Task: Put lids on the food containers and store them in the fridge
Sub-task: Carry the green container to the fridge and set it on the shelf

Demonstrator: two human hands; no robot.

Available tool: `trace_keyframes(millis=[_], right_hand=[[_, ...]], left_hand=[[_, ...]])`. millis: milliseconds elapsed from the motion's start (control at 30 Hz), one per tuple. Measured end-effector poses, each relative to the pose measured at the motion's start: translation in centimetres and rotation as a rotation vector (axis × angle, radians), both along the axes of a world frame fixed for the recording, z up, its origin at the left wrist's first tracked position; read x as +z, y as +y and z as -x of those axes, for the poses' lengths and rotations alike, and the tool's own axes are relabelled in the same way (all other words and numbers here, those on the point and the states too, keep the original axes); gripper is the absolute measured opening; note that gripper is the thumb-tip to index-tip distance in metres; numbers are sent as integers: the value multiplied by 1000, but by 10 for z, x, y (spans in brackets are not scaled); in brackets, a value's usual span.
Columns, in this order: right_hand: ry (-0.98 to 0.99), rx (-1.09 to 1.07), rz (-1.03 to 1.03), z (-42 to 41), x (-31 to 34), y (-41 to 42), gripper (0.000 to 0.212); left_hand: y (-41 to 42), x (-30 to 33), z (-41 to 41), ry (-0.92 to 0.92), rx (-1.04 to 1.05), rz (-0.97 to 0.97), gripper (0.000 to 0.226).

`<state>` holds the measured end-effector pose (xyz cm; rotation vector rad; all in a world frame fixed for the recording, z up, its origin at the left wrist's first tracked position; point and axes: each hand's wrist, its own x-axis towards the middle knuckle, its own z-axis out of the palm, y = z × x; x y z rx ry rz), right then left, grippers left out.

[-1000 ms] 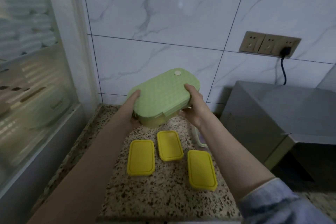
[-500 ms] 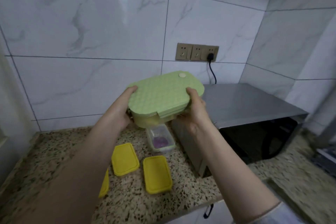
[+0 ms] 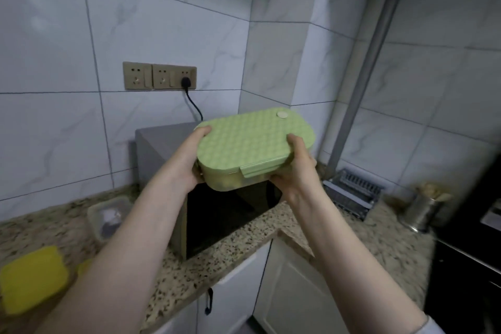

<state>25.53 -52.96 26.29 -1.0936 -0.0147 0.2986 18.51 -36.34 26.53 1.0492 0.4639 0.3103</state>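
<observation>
Two bare forearms reach forward from the lower edge of the view, a pale sleeve cuff [image 3: 431, 327] showing at the right wrist, above a speckled granite countertop [image 3: 187, 279] whose front edge runs over white cabinet doors [image 3: 287, 287]. Near the counter's left front edge lies a yellow lid [image 3: 32, 279], with a sliver of a second yellow lid [image 3: 83, 266] just beside it, partly hidden by the left arm. Farther back on the left part of the counter sits a clear lidless container [image 3: 108, 215] holding something pale and dark that cannot be made out. The left hand [image 3: 187, 168] and right hand [image 3: 298, 173] grip a green lidded lunch box [image 3: 252, 149] by its two short ends, thumbs pressed on top of the lid and the remaining fingers curled under the base, out of sight; the box is held in the air, tilted slightly, above and in front of a grey microwave [image 3: 162, 149] that stands on the counter against the back wall. A front latch on the box appears closed. Toward the counter's right end stand a metal rack [image 3: 352, 195] and a steel canister [image 3: 425, 206]. Behind, a black plug [image 3: 185, 81] sits in a beige wall socket strip [image 3: 160, 76] on marbled white tile, and a grey pipe [image 3: 366, 73] rises in the corner
</observation>
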Motion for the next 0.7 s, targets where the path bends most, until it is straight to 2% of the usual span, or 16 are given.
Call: trace_keyframes(millis=[300, 433, 700], right_hand=[[13, -306, 13, -27, 6, -161, 61], [1, -483, -10, -28, 11, -233, 63], [-41, -795, -69, -16, 19, -334, 59]], left_hand=[[-151, 6, -74, -31, -307, 21, 26], [-221, 17, -101, -12, -463, -25, 26], [-332, 22, -141, -80, -776, 20, 25]])
